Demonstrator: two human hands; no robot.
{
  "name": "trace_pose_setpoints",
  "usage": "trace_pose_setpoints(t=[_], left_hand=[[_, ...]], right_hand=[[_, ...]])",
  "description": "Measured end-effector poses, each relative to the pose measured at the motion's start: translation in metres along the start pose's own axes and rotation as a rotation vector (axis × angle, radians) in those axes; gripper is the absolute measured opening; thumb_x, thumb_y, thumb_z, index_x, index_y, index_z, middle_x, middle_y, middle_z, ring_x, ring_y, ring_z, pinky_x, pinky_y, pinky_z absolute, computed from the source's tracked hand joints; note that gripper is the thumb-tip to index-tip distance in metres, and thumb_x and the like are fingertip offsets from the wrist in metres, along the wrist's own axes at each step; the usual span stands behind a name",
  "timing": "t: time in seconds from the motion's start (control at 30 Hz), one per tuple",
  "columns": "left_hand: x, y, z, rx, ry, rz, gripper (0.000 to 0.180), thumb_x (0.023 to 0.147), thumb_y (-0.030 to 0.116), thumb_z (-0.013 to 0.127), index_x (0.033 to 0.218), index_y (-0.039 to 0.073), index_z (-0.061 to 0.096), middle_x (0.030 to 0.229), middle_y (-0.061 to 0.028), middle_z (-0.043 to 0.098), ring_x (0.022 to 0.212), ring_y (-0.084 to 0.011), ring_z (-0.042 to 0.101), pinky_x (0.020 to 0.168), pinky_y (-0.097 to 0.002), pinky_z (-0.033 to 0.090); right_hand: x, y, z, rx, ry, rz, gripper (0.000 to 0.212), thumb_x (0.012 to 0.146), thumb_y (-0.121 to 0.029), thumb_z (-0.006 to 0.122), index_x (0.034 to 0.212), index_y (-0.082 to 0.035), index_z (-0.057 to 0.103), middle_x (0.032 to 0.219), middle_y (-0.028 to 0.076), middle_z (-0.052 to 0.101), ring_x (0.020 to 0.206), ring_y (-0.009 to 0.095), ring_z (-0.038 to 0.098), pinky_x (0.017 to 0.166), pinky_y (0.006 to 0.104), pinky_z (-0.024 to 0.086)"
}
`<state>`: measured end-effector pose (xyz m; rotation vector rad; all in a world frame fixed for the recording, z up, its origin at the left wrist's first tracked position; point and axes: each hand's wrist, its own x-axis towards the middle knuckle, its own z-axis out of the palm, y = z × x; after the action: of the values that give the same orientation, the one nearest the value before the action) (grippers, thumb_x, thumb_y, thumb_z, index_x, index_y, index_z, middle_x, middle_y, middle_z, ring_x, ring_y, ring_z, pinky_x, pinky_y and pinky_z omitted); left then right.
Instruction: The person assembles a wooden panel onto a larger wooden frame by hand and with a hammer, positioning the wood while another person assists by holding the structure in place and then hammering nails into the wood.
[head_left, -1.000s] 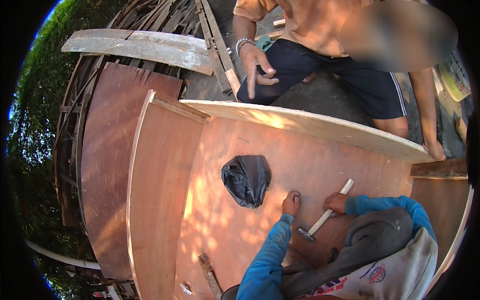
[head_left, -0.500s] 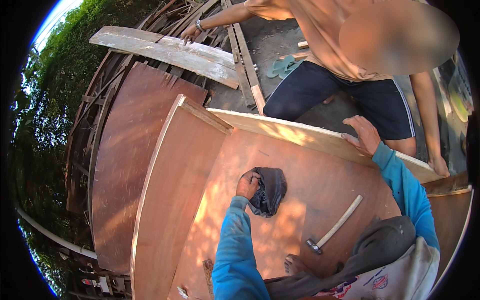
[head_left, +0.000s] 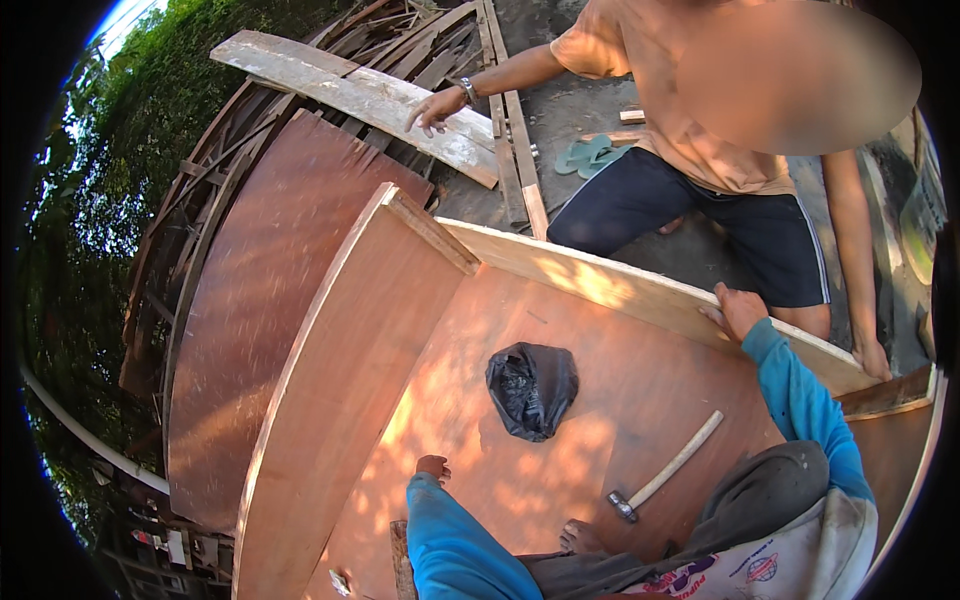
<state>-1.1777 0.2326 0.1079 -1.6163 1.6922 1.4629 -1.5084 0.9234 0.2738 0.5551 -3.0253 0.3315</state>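
Fingers curled together, my left hand hovers over the reddish-brown plywood panel; anything inside it is too small to make out. Up and to the right of it, a crumpled black plastic bag sits on the panel with its mouth open, apart from my hand. My right hand grips the top edge of an upright wooden board along the panel's far side. A hammer with a pale wooden handle lies on the panel beside my foot, its metal head toward me.
Facing me, a kneeling person holds the board's right end with one hand and stretches the other arm left. An upright plywood side closes the left. Beyond lie a loose plywood sheet, a whitish plank, scrap timber and green slippers.
My left hand has come out of the black bag and moved down and left. My right hand's fingers have closed over the board's edge. The other person's outstretched hand appears slightly lower.
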Motion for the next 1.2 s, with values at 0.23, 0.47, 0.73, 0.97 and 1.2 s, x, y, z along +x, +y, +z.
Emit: trace_pose_setpoints(t=[0.23, 0.47, 0.73, 0.97, 1.2], left_hand=[[-0.001, -0.002, 0.026, 0.176, 0.126, 0.33, 0.025, 0.091, 0.018, 0.048, 0.108, 0.007, 0.062, 0.07, -0.0106, 0.067, 0.058, -0.0219, 0.065, 0.051, -0.0368, 0.049], [0.01, 0.019, 0.037, 0.208, -0.08, 0.33, 0.031, 0.088, 0.006, 0.053, 0.118, 0.007, 0.057, 0.101, -0.011, 0.066, 0.078, -0.0237, 0.066, 0.065, -0.0388, 0.055], [0.013, 0.002, 0.022, 0.204, -0.02, 0.549, 0.024, 0.088, 0.019, 0.051, 0.107, 0.009, 0.061, 0.07, -0.0069, 0.066, 0.062, -0.0178, 0.065, 0.053, -0.0344, 0.047], [-0.016, 0.023, 0.053, 0.064, 0.025, 0.29, 0.028, 0.088, 0.011, 0.048, 0.113, 0.008, 0.06, 0.079, -0.0072, 0.069, 0.066, -0.0176, 0.065, 0.056, -0.0341, 0.048], [-0.029, 0.035, 0.053, 0.014, -0.081, 0.279, 0.032, 0.085, 0.002, 0.046, 0.114, 0.007, 0.06, 0.092, -0.0072, 0.07, 0.073, -0.0173, 0.066, 0.06, -0.0335, 0.048]], right_hand=[[-0.003, -0.004, 0.004, -0.038, 0.034, 0.043, 0.043, 0.083, -0.044, 0.063, 0.087, -0.002, 0.052, 0.072, 0.018, 0.065, 0.07, 0.036, 0.065, 0.065, 0.0458, 0.052], [-0.002, -0.003, 0.007, -0.073, 0.05, 0.024, 0.045, 0.079, -0.043, 0.068, 0.088, -0.003, 0.052, 0.073, 0.018, 0.065, 0.069, 0.036, 0.065, 0.064, 0.0453, 0.052], [-0.001, -0.005, 0.009, -0.063, 0.056, 0.013, 0.045, 0.079, -0.043, 0.068, 0.088, -0.002, 0.051, 0.072, 0.018, 0.065, 0.07, 0.036, 0.065, 0.065, 0.0455, 0.053], [-0.003, 0.001, 0.006, -0.068, 0.036, 0.051, 0.045, 0.08, -0.043, 0.068, 0.088, -0.003, 0.051, 0.073, 0.018, 0.065, 0.07, 0.036, 0.065, 0.065, 0.0463, 0.052], [-0.004, -0.001, 0.005, -0.05, 0.045, 0.037, 0.044, 0.079, -0.043, 0.068, 0.088, -0.003, 0.051, 0.072, 0.018, 0.065, 0.07, 0.036, 0.065, 0.065, 0.0458, 0.052]])
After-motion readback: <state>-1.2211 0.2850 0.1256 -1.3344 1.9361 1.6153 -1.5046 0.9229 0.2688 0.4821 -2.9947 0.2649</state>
